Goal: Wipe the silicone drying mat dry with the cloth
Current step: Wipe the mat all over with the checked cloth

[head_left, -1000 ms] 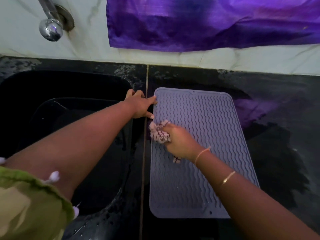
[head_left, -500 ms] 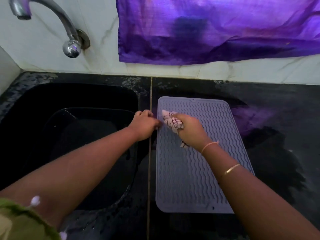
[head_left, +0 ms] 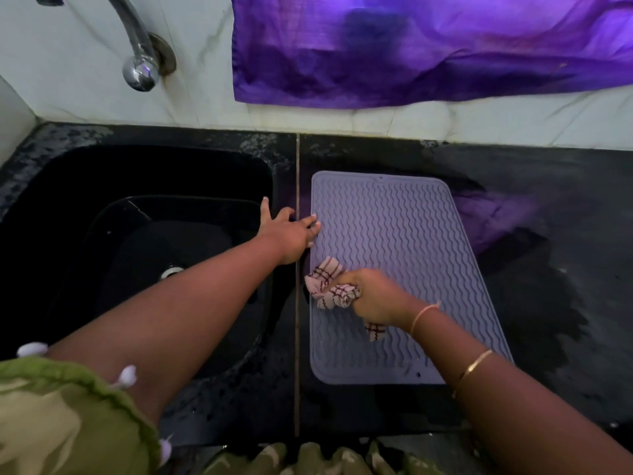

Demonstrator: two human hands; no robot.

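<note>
Fingers [head_left: 347,280] of the right hand [head_left: 375,298] clamp the bunched checked cloth [head_left: 327,291] onto the silicone drying mat [head_left: 394,228], centre frame on the black table [head_left: 555,303]. Fingers of the left hand [head_left: 286,234], spread flat, pin its left edge. Firm overlapping strokes along the ridges should work best.

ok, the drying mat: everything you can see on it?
The drying mat is a lilac-grey rectangle with rounded corners, a raised rim and wavy ridges, and it looks rubbery. It lies flat on the black countertop, just right of the sink, its long side running away from the person. The left hand rests straight fingertips on its left edge. The right hand grips a checked cloth against its left half, forearm crossing the near right corner. Wetness cannot be judged.
</note>
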